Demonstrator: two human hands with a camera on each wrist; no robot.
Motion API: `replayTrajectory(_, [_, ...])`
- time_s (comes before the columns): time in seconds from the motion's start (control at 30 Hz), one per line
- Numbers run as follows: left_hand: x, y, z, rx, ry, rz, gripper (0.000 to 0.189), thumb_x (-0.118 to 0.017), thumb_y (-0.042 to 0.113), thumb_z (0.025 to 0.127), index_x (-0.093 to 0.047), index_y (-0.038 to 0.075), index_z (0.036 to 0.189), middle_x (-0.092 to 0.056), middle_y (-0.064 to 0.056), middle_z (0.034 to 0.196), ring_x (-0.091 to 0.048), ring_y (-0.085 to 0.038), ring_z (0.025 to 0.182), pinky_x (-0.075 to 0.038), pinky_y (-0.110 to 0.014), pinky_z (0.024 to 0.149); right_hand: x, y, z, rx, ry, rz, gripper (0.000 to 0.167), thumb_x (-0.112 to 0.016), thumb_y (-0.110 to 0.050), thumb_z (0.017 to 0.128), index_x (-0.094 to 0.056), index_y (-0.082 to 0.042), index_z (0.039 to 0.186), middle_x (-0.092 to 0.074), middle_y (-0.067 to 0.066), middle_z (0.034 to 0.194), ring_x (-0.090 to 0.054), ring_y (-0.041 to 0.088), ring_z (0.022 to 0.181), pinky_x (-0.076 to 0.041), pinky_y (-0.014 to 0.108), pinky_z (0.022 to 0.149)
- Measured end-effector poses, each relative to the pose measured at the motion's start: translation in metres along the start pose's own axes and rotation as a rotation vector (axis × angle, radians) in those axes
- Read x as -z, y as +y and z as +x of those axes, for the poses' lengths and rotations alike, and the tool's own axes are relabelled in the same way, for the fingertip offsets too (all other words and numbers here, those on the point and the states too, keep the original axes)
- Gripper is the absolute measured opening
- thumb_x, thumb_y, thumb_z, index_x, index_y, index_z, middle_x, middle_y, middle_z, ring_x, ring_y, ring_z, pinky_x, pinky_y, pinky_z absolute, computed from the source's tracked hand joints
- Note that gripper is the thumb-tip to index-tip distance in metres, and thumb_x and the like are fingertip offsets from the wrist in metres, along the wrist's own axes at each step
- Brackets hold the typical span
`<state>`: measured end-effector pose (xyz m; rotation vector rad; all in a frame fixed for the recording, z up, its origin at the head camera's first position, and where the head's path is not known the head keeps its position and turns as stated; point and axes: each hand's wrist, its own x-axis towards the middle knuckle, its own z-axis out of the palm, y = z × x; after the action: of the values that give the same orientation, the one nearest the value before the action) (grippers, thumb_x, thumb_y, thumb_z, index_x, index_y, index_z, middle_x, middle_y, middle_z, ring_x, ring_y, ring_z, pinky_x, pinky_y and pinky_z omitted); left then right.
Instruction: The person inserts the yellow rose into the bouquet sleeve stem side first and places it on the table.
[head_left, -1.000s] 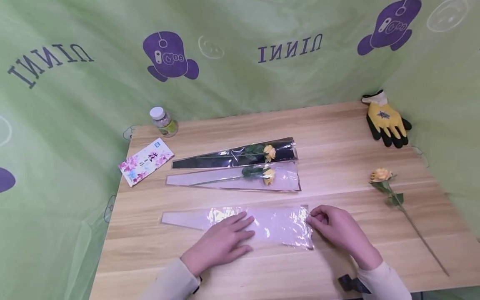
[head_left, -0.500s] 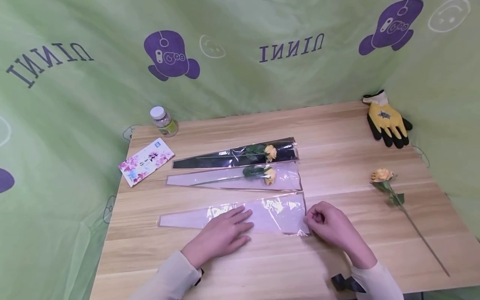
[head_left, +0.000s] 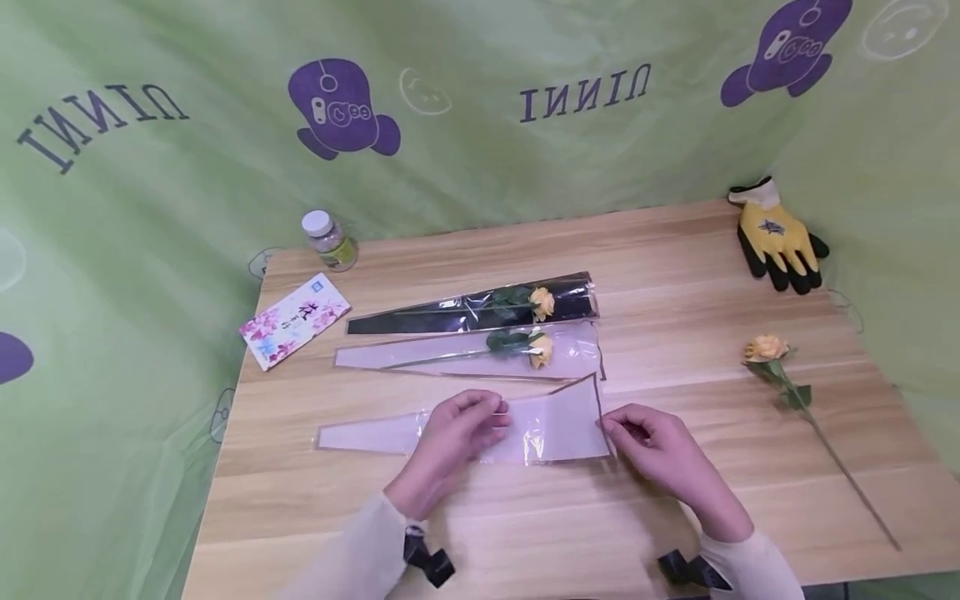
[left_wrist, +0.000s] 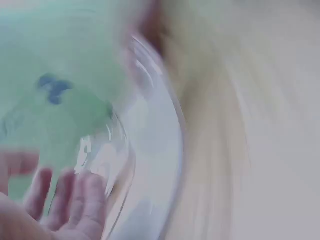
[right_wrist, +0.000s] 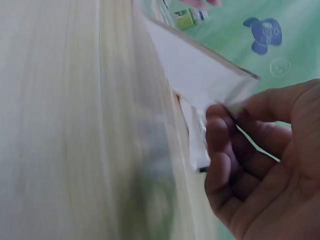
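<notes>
A pale translucent flower sleeve (head_left: 573, 425) lies across the near middle of the table in the head view, its wide right end lifted. My right hand (head_left: 663, 446) pinches that end's edge between thumb and forefinger; the right wrist view shows the pinched white sheet (right_wrist: 200, 65) closely. My left hand (head_left: 453, 433) hovers over the sleeve's middle with loosely bent fingers and grips nothing. Blur in the left wrist view hides whether its fingers (left_wrist: 92, 205) touch the sleeve. Beyond lie a rose in a pale sleeve (head_left: 450, 360) and another in a black sleeve (head_left: 420, 321).
A loose peach rose (head_left: 767, 348) with a long stem lies on the right. A yellow and black glove (head_left: 776, 237) rests at the back right corner. At the back left are a white-capped jar (head_left: 330, 242) and a floral-printed card or box (head_left: 295, 321). Green cloth (head_left: 480, 175) surrounds the table (head_left: 525, 533).
My right hand has drawn the sleeve's wide end slightly left and raised it, after shifting the sleeve away from me. My left hand has lifted from lying flat on the sleeve.
</notes>
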<state>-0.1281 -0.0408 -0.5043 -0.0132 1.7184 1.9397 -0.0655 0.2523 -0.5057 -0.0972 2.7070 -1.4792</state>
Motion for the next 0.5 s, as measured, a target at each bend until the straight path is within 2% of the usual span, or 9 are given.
replayTrajectory(0.03, [-0.008, 0.001, 0.001, 0.078, 0.039, -0.180, 0.033, -0.072, 0.017, 0.095, -0.064, -0.003, 0.119, -0.068, -0.017, 0.113, -0.067, -0.027, 0.101, -0.059, -0.041, 0.098, -0.002, -0.002, 0.002, 0.040, 0.020, -0.029, 0.006, -0.072, -0.012, 0.096, -0.077, -0.015, 0.097, -0.070, -0.011, 0.088, -0.061, 0.009, 0.075, -0.056, 0.024, 0.063])
replayTrajectory(0.07, [-0.015, 0.001, 0.003, 0.133, 0.052, -0.297, 0.033, -0.072, 0.015, 0.095, -0.062, -0.006, 0.119, -0.067, -0.020, 0.113, -0.067, -0.029, 0.100, -0.059, -0.043, 0.098, -0.004, -0.004, 0.003, 0.082, 0.037, -0.057, 0.006, -0.073, -0.011, 0.095, -0.077, -0.016, 0.095, -0.068, -0.013, 0.085, -0.060, 0.008, 0.072, -0.056, 0.024, 0.061])
replayTrajectory(0.1, [-0.022, 0.000, 0.004, 0.172, 0.054, -0.362, 0.033, -0.072, 0.013, 0.094, -0.062, -0.007, 0.119, -0.066, -0.022, 0.113, -0.067, -0.029, 0.098, -0.059, -0.043, 0.098, -0.007, -0.007, 0.005, 0.123, 0.044, -0.083, 0.005, -0.074, -0.012, 0.094, -0.077, -0.016, 0.094, -0.067, -0.015, 0.084, -0.060, 0.007, 0.071, -0.057, 0.024, 0.061])
replayTrajectory(0.13, [-0.031, -0.001, 0.007, 0.203, 0.043, -0.376, 0.033, -0.072, 0.013, 0.094, -0.062, -0.007, 0.119, -0.066, -0.022, 0.113, -0.068, -0.027, 0.096, -0.059, -0.042, 0.097, -0.008, -0.009, 0.005, 0.153, 0.052, -0.103, 0.005, -0.075, -0.013, 0.094, -0.077, -0.017, 0.092, -0.066, -0.016, 0.083, -0.059, 0.006, 0.071, -0.057, 0.025, 0.060])
replayTrajectory(0.23, [-0.051, -0.005, 0.012, 0.238, 0.019, -0.348, 0.028, -0.072, 0.010, 0.093, -0.064, -0.006, 0.116, -0.067, -0.024, 0.112, -0.069, -0.025, 0.090, -0.062, -0.040, 0.092, -0.010, -0.016, 0.006, 0.231, 0.061, -0.173, 0.002, -0.077, -0.017, 0.092, -0.076, -0.017, 0.091, -0.064, -0.018, 0.084, -0.059, 0.003, 0.073, -0.059, 0.027, 0.063])
replayTrajectory(0.37, [-0.066, -0.006, 0.018, 0.187, 0.008, -0.257, 0.026, -0.078, 0.011, 0.089, -0.068, -0.002, 0.108, -0.070, -0.021, 0.103, -0.069, -0.021, 0.083, -0.065, -0.036, 0.083, -0.013, -0.025, 0.008, 0.290, 0.072, -0.302, 0.008, -0.081, -0.018, 0.088, -0.074, -0.018, 0.089, -0.062, -0.016, 0.083, -0.057, 0.004, 0.072, -0.058, 0.027, 0.062])
replayTrajectory(0.5, [-0.070, -0.005, 0.023, 0.135, -0.004, -0.162, 0.026, -0.082, 0.010, 0.086, -0.070, -0.002, 0.107, -0.072, -0.016, 0.093, -0.071, -0.018, 0.076, -0.066, -0.032, 0.074, -0.019, -0.033, 0.009, 0.347, 0.062, -0.429, 0.010, -0.082, -0.020, 0.085, -0.073, -0.017, 0.089, -0.060, -0.012, 0.082, -0.053, 0.007, 0.069, -0.053, 0.023, 0.058])
